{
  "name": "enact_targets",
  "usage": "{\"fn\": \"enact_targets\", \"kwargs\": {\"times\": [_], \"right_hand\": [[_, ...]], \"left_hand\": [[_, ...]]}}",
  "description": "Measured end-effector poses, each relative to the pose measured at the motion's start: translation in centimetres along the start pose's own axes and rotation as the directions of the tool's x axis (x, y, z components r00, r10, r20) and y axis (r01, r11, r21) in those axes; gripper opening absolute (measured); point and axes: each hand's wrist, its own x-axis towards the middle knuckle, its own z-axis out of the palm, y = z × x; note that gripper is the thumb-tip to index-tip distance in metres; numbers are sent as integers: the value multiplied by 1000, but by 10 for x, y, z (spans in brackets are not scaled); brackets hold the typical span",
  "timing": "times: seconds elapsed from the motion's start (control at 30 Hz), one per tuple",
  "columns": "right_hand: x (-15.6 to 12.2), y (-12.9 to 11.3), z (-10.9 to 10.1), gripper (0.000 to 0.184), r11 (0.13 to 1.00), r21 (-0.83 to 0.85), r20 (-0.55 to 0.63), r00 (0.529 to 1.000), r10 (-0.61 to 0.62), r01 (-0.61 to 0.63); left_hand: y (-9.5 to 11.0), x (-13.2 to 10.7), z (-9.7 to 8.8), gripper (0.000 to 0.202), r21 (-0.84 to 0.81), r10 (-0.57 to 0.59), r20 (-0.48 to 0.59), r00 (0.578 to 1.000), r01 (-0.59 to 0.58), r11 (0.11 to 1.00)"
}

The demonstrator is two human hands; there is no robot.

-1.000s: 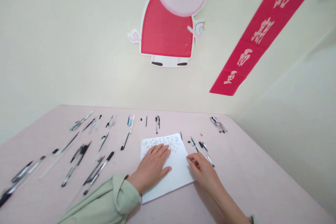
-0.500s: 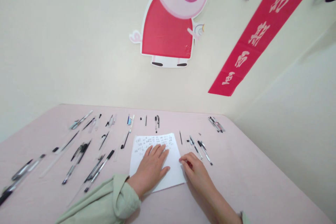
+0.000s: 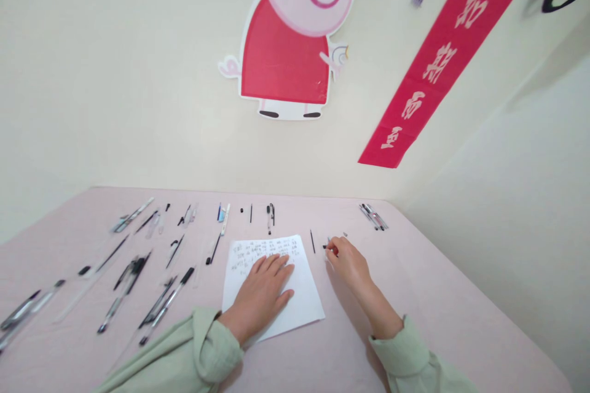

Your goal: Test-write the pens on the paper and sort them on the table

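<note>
Lying flat with its fingers spread, my left hand (image 3: 262, 295) presses on a white sheet of paper (image 3: 302, 301) that has rows of handwriting across its top. My right hand (image 3: 349, 263) is to the right of the sheet, reaching over the pen parts there, thumb and fingers drawn together. A small black piece (image 3: 325, 247) shows at its fingertips; whether the fingers grip it I cannot make out. The hand hides the pens beneath it. Between the sheet and this hand lies a thin black refill (image 3: 312, 241).
Pens and pen parts are spread over the pink tabletop (image 3: 442, 319), including a black-capped pen (image 3: 168, 305) on the left. A bundle of pens (image 3: 373, 217) lies at the back right. Behind the table is a wall with a pig cutout (image 3: 286, 55) and a red banner (image 3: 428, 73).
My right hand has left the paper's right edge and moved forward to the pen parts beside it. My left hand stays flat on the sheet. The view has shifted slightly.
</note>
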Motion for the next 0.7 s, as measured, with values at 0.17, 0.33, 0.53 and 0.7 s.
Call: {"fn": "enact_targets", "kwargs": {"times": [0.17, 0.33, 0.53, 0.7], "right_hand": [[-1, -18, 11, 12, 989, -146, -2, 999, 35, -35], [-3, -22, 13, 13, 977, -211, 1, 999, 44, -43], [-3, -23, 14, 14, 969, -246, 21, 999, 39, -33], [-2, -20, 19, 19, 967, -254, 25, 999, 39, -31]], "left_hand": [[-1, 1, -2, 39, -32, 1, -36, 999, -2, 999], [-1, 1, -2, 37, -48, 0, -33, 999, -2, 999], [-2, 2, 0, 37, -46, 1, -46, 999, -3, 999], [-2, 1, -1, 38, -52, -1, -36, 999, -1, 999]]}}
